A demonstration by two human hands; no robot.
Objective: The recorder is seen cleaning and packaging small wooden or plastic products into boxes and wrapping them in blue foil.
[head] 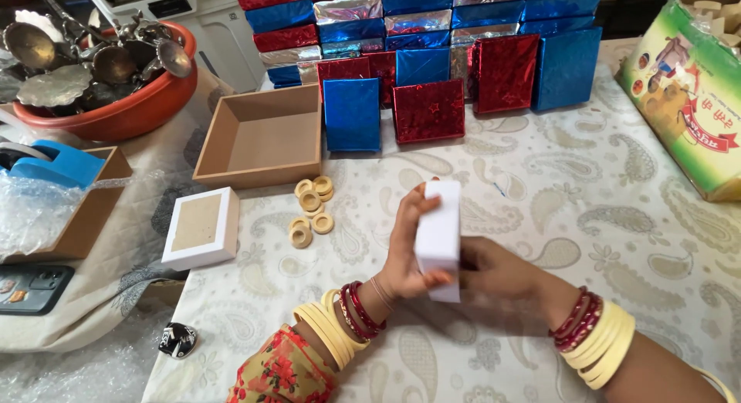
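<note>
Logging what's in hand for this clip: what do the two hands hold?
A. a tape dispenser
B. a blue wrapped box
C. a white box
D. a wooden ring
C: both the left hand and right hand grip a white box held upright above the table.

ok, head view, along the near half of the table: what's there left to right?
Dark phone → white lid lying upside down → pile of wooden rings → left hand → white box held upright in both hands → right hand → green printed carton at the far right edge.
</note>
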